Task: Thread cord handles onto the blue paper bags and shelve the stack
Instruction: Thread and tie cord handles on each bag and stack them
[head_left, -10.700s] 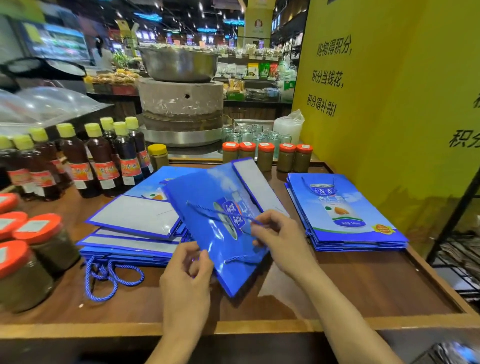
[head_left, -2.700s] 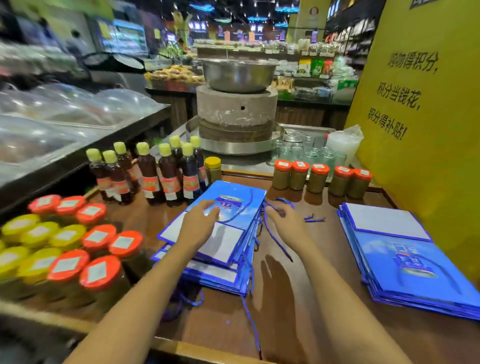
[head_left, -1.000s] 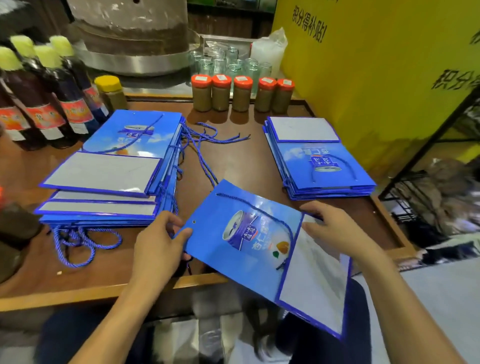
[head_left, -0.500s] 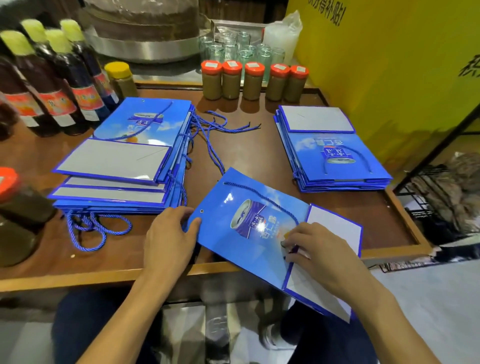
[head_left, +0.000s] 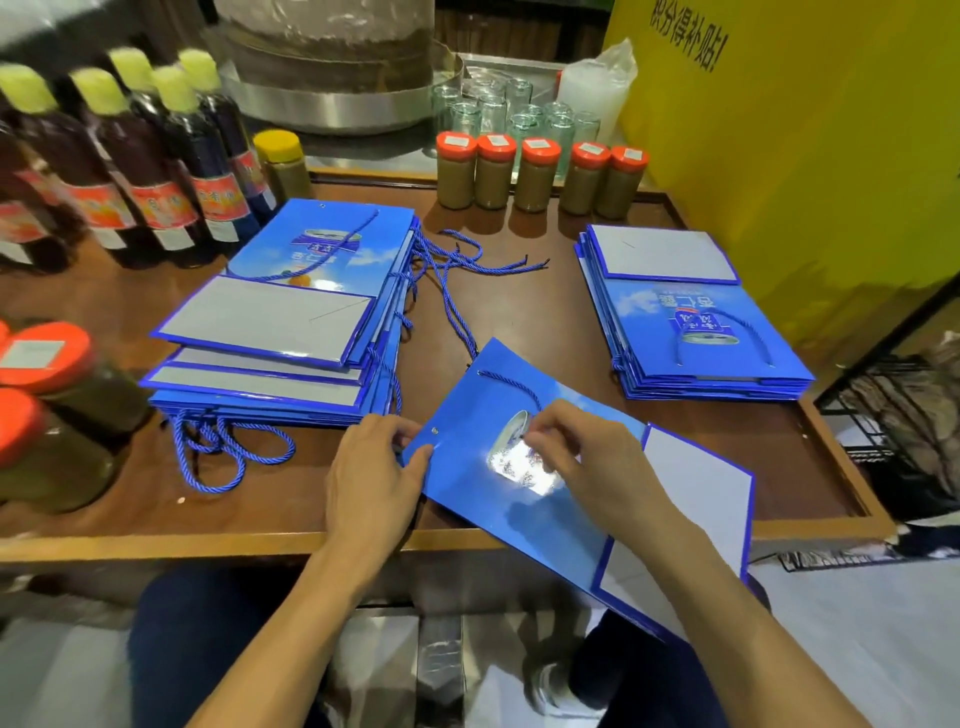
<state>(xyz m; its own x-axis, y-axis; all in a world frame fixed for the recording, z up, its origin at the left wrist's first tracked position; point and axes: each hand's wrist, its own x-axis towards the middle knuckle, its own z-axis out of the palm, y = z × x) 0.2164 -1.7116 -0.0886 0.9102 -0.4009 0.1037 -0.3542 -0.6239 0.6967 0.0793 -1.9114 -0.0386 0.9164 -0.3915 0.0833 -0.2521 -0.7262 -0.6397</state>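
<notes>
A flat blue paper bag (head_left: 478, 499) lies slanted over the table's near edge, its grey folded base hanging past the rim. My left hand (head_left: 374, 473) pinches the bag's top corner beside an empty eyelet hole. My right hand (head_left: 587, 462) rests on the bag's middle and pinches the free end of a blue cord (head_left: 511, 385) that runs from the bag's other hole. A tall stack of blue bags (head_left: 280, 332) sits on the left, a lower stack (head_left: 691, 317) on the right. Loose blue cords (head_left: 467, 270) lie between them.
Dark sauce bottles (head_left: 150, 171) with yellow caps stand at the back left, orange-lidded jars (head_left: 535, 174) in a row at the back, bigger jars (head_left: 47, 410) at the left edge. The wooden table (head_left: 810, 467) has a raised rim. A yellow wall (head_left: 810, 156) and a black wire rack (head_left: 904, 421) are on the right.
My right hand has moved up from the bag's grey base to its middle and taken hold of the cord end. My left hand keeps its hold on the corner.
</notes>
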